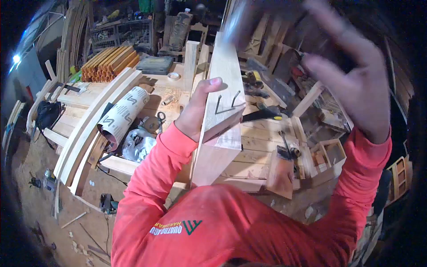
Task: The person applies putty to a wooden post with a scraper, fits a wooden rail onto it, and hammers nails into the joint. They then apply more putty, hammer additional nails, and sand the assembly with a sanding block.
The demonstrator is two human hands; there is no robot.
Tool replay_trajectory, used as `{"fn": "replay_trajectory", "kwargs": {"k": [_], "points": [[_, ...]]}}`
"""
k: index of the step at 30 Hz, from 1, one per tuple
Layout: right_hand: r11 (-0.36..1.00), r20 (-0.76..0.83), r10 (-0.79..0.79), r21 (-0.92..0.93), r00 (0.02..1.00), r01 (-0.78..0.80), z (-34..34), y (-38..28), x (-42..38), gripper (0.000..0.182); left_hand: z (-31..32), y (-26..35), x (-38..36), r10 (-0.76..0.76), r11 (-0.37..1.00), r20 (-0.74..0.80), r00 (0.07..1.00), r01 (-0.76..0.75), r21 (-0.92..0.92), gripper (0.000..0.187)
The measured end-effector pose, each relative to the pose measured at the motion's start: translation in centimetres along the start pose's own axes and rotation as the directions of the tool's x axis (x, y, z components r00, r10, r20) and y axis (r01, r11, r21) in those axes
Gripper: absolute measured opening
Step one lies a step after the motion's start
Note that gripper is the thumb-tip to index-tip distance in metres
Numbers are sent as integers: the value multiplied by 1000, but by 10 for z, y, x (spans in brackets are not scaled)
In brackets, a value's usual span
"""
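A long, square-edged pale wooden post (pixel 218 120) runs away from the front of the red long-sleeved top (pixel 204 218), its near end up against the cloth as seen from above. A notch is cut across its upper face, and just beyond it sit two thin dark strokes or nails — I cannot tell which.

The left hand (pixel 195 111) is closed around the post's left side, thumb laid over the upper face near the strokes, forearm reaching forward. The right hand (pixel 351 75) is raised to the right of the post and well apart from it, elbow bent, thumb and forefinger spread wide. It is blurred, as is a shiny object (pixel 235 24) by the post's far end; whether the hand holds that object, I cannot tell.

Beneath lies a pale plank workbench (pixel 255 158). Left of the post are black-handled scissors (pixel 161 118), a clear plastic bag (pixel 137 146) and a white printed roll (pixel 124 111); farther off, a stack of orange-brown wooden slats (pixel 109 64).
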State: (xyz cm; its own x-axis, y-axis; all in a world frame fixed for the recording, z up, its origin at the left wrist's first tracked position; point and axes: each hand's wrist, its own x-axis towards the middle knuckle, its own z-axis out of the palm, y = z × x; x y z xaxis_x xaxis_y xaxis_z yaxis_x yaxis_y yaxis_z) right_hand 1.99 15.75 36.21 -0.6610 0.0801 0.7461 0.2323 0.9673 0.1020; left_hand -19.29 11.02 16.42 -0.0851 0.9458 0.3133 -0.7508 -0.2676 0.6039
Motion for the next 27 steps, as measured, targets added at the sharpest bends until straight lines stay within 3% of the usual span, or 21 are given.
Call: {"fn": "replay_trajectory", "kwargs": {"k": [1, 2, 3, 5, 6, 9, 10, 11, 13, 15, 16, 17, 18, 20, 23, 25, 27], "points": [[981, -13, 189, 46, 982, -188, -12, 0, 6, 59, 2, 3, 0, -20, 1000, -38, 999, 19, -18, 48], [925, -26, 371, 99, 928, -367, -25, 0, 13, 58, -2, 4, -2, -42, 999, 45, 998, 42, -3, 49], [867, 78, 477, 123, 875, -484, -58, 22, 22, 56, 0, 4, -1, -42, 999, 22, 999, 42, -3, 49], [951, 268, 280, 57, 922, -305, -56, 21, 25, 55, 5, 5, -3, -35, 999, -30, 999, 35, -10, 50], [999, 363, -32, 17, 931, 28, -28, 13, 13, 54, 0, 2, -1, -27, 997, 49, 998, 31, -74, 50], [958, 176, -268, -53, 947, 281, 12, 2, -6, 55, -12, -7, 1, -20, 991, 148, 989, 39, -129, 49], [969, 5, -236, -67, 972, 236, 11, 9, -3, 56, -6, -4, -1, -26, 997, 100, 995, 32, -65, 49], [997, -62, -66, -34, 996, 64, 3, 4, 1, 55, -2, 3, 1, -8, 1000, 58, 998, 8, 8, 49], [959, -188, 280, 101, 941, -265, -14, -6, 9, 53, -3, 1, 1, -4, 999, 62, 998, 6, -33, 47], [975, -146, 222, 44, 964, -218, -24, 7, 12, 50, 0, 2, 1, 3, 1000, 37, 999, -2, -30, 46], [997, 3, 72, -1, 997, -72, -14, 6, 4, 48, -3, 1, 1, 2, 999, 86, 996, 1, -39, 47], [992, 176, -124, -3, 977, 126, -3, 1, -1, 46, -8, 0, 2, 8, 999, 136, 991, -2, -43, 47], [976, 303, -208, -2, 930, 219, 2, -2, 1, 44, -9, 0, 1, 1, 999, 137, 991, 5, -42, 47], [966, 252, -246, 141, 936, 216, 4, 5, -8, 44, -9, -3, -2, -38, 998, 95, 995, 42, -43, 48], [999, -134, 0, -45, 991, -6, -10, -9, 5, 45, -2, 4, -2, -34, 999, 74, 997, 34, -2, 49], [989, -70, 104, -102, 992, -111, -30, 11, 7, 48, 2, 3, -1, -24, 1000, 39, 999, 24, -14, 50], [997, 34, -49, 61, 998, 47, 3, 0, 3, 50, -8, -1, 3, -5, 999, 159, 987, 13, -51, 50]]}}
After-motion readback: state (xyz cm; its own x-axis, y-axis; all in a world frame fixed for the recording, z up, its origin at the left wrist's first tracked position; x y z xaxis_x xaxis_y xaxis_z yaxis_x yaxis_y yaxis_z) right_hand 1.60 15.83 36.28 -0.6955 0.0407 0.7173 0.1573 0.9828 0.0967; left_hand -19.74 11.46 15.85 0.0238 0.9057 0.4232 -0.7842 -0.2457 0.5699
